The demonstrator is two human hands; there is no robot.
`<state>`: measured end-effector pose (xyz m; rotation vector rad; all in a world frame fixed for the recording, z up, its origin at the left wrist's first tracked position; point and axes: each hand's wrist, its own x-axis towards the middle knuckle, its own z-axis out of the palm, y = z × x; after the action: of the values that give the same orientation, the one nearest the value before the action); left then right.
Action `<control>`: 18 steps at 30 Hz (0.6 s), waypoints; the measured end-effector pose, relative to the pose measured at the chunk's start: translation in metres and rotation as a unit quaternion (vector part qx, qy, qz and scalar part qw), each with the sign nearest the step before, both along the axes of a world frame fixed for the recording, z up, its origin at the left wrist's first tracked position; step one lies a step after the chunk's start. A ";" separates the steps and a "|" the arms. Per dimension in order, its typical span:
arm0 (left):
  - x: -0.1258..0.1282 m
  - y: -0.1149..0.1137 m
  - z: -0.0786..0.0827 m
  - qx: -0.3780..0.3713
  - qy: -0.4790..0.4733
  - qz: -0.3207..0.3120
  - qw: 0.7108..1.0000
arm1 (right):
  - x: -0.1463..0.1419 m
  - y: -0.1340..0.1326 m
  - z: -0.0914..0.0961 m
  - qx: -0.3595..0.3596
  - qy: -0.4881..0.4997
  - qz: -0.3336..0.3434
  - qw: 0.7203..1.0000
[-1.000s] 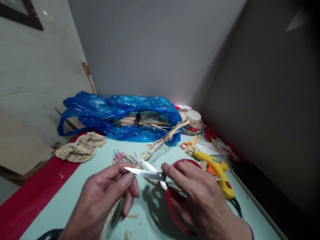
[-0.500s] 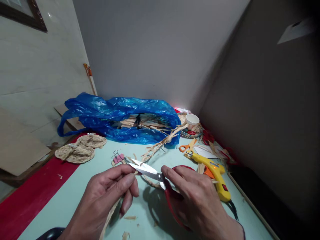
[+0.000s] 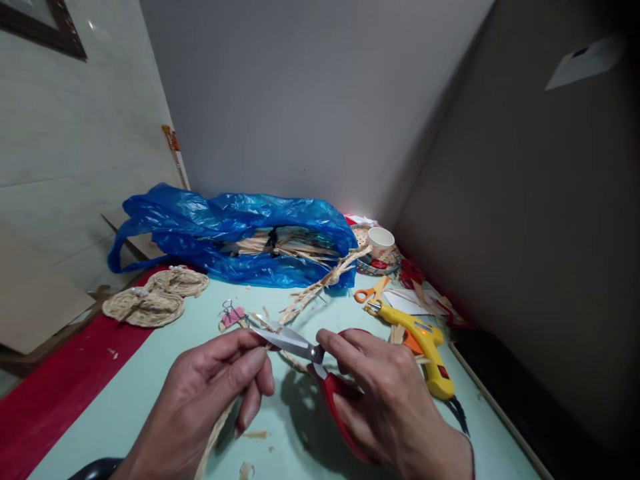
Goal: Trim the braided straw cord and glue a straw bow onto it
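Observation:
Red-handled scissors (image 3: pixel 295 343) are gripped in my right hand (image 3: pixel 387 387), their blades slightly apart and pointing left. Between thumb and fingers, my left hand (image 3: pixel 220 387) pinches a braided straw cord (image 3: pixel 214 440) whose lower end trails down past the wrist. The blade tips lie right at my left fingertips, across the straw there. Beyond them, a length of braid (image 3: pixel 313 297) runs up toward a blue plastic bag (image 3: pixel 225 263). My fingers partly hide where blade and straw meet.
Straw strands fill the blue bag. Two round woven straw pieces (image 3: pixel 150 303) lie left on a red strip. A pink binder clip (image 3: pixel 233 316) sits mid-table. At right are orange scissors (image 3: pixel 369 292), a yellow glue gun (image 3: pixel 417 337), a white cup (image 3: pixel 381 241) and a dark flat object (image 3: pixel 505 380).
The scissor blades have drawn closer together over the straw at my left fingertips. The whole view has shifted slightly; both hands keep nearly the same position.

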<state>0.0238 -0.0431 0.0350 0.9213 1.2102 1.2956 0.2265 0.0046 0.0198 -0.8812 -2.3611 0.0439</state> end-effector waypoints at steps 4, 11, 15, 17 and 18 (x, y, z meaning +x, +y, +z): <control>0.001 0.000 -0.002 0.009 0.019 0.014 1.000 | 0.000 0.001 0.000 0.004 -0.005 -0.001 1.000; -0.002 0.003 -0.006 0.012 0.012 0.004 1.000 | 0.000 0.000 -0.004 -0.018 -0.017 -0.006 1.000; -0.001 0.001 -0.007 -0.003 0.002 0.027 1.000 | -0.002 0.002 -0.002 -0.102 0.053 -0.008 0.993; 0.000 0.000 -0.009 -0.010 0.011 0.024 1.000 | -0.003 0.004 0.001 -0.166 0.153 -0.045 0.973; 0.000 -0.001 -0.011 -0.014 0.026 0.023 0.999 | -0.003 0.005 0.003 -0.206 0.212 -0.065 0.953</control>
<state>0.0240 -0.0439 0.0241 0.9169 1.2919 1.2951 0.2236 0.0101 0.0227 -1.0940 -1.9123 0.6288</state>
